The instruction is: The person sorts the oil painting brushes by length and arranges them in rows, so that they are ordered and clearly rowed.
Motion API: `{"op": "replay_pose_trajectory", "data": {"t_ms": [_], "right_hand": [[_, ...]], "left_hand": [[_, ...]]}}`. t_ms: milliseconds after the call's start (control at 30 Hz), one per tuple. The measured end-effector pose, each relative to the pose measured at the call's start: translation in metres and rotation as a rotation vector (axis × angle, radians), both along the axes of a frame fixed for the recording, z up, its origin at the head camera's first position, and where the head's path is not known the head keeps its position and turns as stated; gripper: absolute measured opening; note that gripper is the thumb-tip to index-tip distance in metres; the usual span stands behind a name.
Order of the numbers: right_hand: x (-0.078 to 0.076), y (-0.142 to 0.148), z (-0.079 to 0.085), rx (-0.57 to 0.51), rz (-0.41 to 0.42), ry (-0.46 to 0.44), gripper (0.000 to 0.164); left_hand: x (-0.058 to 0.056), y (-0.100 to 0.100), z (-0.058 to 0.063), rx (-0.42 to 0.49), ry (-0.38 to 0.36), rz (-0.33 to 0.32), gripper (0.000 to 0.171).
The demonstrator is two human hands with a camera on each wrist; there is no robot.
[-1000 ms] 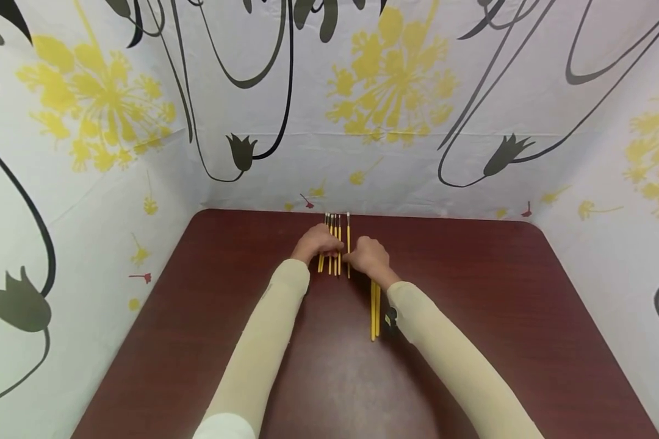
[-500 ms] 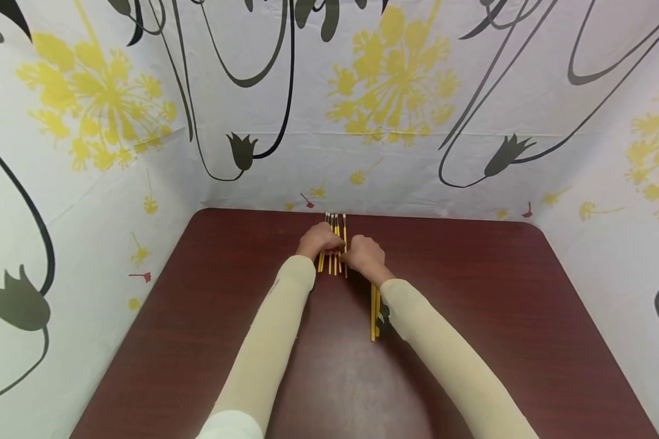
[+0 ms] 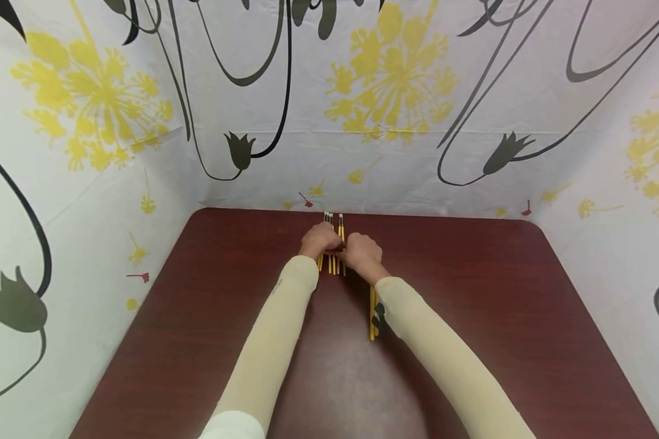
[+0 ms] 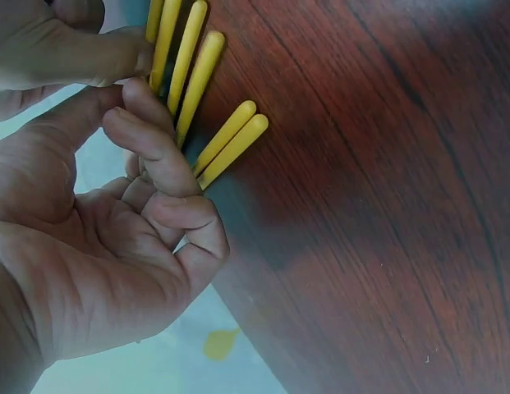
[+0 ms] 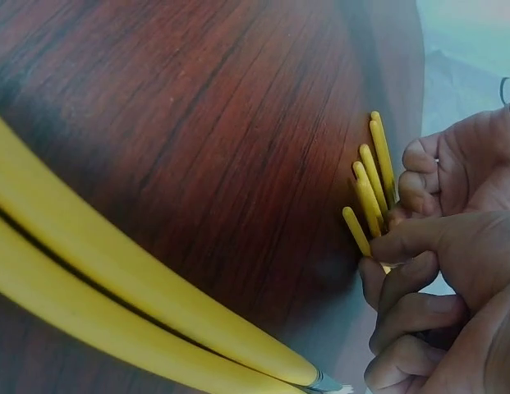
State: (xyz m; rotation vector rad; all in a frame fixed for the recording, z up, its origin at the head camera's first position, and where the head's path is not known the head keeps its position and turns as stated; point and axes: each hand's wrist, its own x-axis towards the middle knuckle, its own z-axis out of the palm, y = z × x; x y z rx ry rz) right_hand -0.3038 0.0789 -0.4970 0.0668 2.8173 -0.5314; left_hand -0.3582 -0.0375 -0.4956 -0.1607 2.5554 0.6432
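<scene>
Yellow-handled paintbrushes (image 3: 332,266) lie side by side at the table's far edge, bristle ends toward the wall. My left hand (image 3: 321,238) lies across them and hides their middles; its thumb and curled forefinger pinch in among the handles (image 4: 197,82) in the left wrist view. Close beside it, my right hand (image 3: 362,251) pinches the rightmost paintbrush (image 5: 356,231) between thumb and fingers. The two hands' fingertips almost meet. In the right wrist view, the left hand (image 5: 472,168) sits just beyond the right hand (image 5: 456,308).
Two more yellow paintbrushes (image 3: 372,320) lie under the right wrist, nearer the person, and loom large in the right wrist view. The dark red-brown table (image 3: 241,341) meets a flower-patterned white sheet (image 3: 307,152) at the back and both sides.
My right hand has slid left with its paintbrush, closing the gap to the others. The left hand has shifted slightly right. The two nearer paintbrushes stay put.
</scene>
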Motion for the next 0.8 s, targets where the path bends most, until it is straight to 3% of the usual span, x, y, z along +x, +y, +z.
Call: {"op": "replay_pose_trajectory", "data": {"t_ms": [233,367,567,600,633,800], "right_hand": [[0.002,0.000,-0.001,-0.019,-0.005,-0.004,0.039],[0.005,0.000,0.000,-0.047,-0.005,0.006,0.040],[0.006,0.004,-0.003,-0.084,-0.008,0.022,0.046],[0.006,0.005,-0.003,-0.089,-0.007,0.025,0.046],[0.007,0.006,-0.003,-0.092,-0.006,0.027,0.047],[0.012,0.011,0.000,-0.115,0.004,0.034,0.047]], "left_hand": [[0.002,0.001,0.003,-0.003,-0.003,0.023,0.024],[0.007,-0.002,0.007,0.005,-0.002,0.004,0.021],[-0.002,-0.003,0.004,-0.013,-0.041,-0.037,0.017],[-0.008,-0.004,-0.005,-0.002,-0.039,-0.050,0.016],[-0.008,-0.004,-0.004,0.001,-0.046,-0.060,0.015],[0.002,-0.002,0.003,0.020,-0.026,-0.104,0.017]]}}
